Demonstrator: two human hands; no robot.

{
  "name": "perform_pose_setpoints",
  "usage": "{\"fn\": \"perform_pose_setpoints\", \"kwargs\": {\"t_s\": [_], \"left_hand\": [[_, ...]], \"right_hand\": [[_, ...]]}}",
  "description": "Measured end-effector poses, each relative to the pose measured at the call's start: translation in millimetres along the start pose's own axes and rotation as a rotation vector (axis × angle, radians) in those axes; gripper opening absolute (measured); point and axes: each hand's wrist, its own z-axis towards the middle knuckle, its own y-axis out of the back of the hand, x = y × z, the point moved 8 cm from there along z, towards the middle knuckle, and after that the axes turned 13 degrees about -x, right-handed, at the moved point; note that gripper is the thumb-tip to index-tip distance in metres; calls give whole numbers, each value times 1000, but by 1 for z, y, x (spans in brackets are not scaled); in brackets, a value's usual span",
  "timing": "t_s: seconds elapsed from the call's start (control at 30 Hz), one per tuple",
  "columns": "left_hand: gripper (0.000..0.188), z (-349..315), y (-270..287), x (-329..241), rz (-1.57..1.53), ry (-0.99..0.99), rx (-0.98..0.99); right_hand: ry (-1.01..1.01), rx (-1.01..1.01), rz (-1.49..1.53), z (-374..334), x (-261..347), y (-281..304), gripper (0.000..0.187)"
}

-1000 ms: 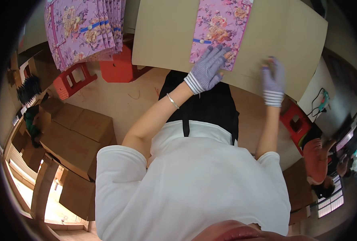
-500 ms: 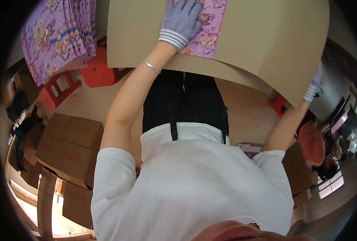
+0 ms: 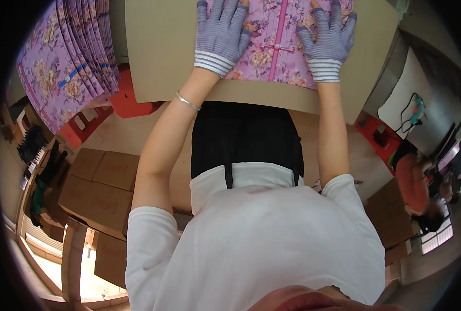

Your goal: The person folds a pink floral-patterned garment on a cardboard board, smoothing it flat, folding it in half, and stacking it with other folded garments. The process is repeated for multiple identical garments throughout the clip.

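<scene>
A purple floral printed sheet [image 3: 264, 62] with a pink stripe and bow print lies on a large tan board [image 3: 160, 57] in front of me. My left hand [image 3: 221, 39], in a grey-blue striped knit glove, rests flat on the sheet's left part with fingers spread. My right hand [image 3: 328, 42], gloved alike, lies flat on the sheet's right part, its fingers apart too. Neither hand grips anything. The sheet's far edge runs out of the picture at the top.
A fanned stack of purple floral pieces [image 3: 49, 72] sits at the far left above a red plastic stool [image 3: 129, 98]. Another red stool [image 3: 380, 137] stands to the right. Cardboard boxes [image 3: 98, 192] are at the lower left. A person in orange [image 3: 413, 181] is at the right.
My right hand has moved inward from the tan board's right edge onto the floral sheet. More of the sheet's right part now shows. My left hand has shifted slightly left and stays flat.
</scene>
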Motion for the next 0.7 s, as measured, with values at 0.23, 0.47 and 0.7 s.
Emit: {"fn": "perform_pose_setpoints", "kwargs": {"t_s": [0.23,0.47,0.7], "left_hand": [[50,-1,-6,-20,-8,-200,17],[46,-11,-19,-26,-53,-250,88],[47,-12,-16,-27,-107,-252,77]], "right_hand": [[78,29,23,4,7,-3,57],[89,30,36,8,1,-14,55],[74,-22,8,18,3,-21,49]]}}
